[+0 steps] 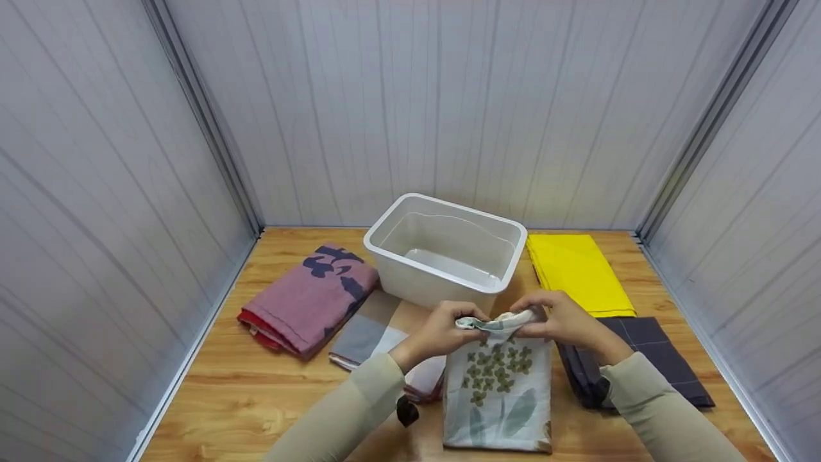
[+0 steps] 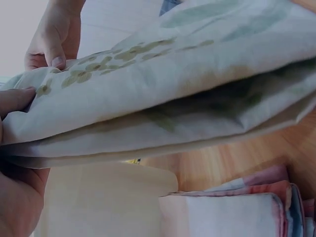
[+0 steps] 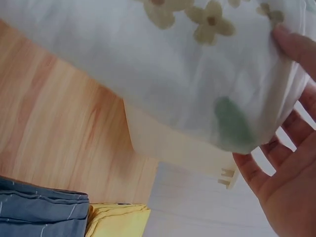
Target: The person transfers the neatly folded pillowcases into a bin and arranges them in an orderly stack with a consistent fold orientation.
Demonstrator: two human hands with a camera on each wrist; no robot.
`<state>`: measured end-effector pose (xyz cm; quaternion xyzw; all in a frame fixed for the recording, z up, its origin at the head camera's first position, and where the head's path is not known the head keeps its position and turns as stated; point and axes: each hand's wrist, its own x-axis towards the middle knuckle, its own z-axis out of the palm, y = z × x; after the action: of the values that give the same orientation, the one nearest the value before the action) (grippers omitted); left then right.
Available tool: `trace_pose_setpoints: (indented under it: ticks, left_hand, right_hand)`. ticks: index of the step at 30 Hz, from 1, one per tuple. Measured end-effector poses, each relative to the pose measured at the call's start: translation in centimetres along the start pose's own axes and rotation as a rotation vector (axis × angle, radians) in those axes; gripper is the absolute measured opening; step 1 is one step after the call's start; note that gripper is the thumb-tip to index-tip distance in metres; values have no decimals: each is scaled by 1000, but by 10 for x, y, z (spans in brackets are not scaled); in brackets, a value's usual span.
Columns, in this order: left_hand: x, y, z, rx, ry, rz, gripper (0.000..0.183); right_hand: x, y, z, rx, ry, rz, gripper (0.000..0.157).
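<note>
Both hands grip the far edge of a folded white cloth (image 1: 497, 398) printed with olive flowers and green leaves. My left hand (image 1: 446, 330) pinches its upper left part, thumb on top and fingers beneath, as the left wrist view shows. At the upper right, my right hand (image 1: 564, 324) holds the cloth between thumb and fingers. Between the hands the top edge bunches and sags, while the rest hangs down toward me. In the left wrist view the folded layers of the flowered cloth (image 2: 163, 108) gape along one side.
A white plastic bin (image 1: 423, 282) stands just beyond the hands. Left of it lie a folded pink cloth (image 1: 314, 295) and a checked cloth (image 1: 369, 330). On the right are a yellow cloth (image 1: 580, 273) and a dark grid-lined cloth (image 1: 660, 359). Panel walls (image 1: 410, 109) enclose the wooden table (image 1: 218, 398).
</note>
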<state>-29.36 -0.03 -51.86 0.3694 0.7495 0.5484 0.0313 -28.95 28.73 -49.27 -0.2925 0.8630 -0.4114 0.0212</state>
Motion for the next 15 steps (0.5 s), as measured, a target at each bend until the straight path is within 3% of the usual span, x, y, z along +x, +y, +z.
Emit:
trace_pose_setpoints:
  ticks: [10,15]
  left_hand:
    - [0,11,-16,-76,83,15,11]
    - [2,20,-27,-101,95,31,14]
  right_hand:
    - [-1,8,-3,258,138,76,78]
    - [-4,12,1,356,126,117,84]
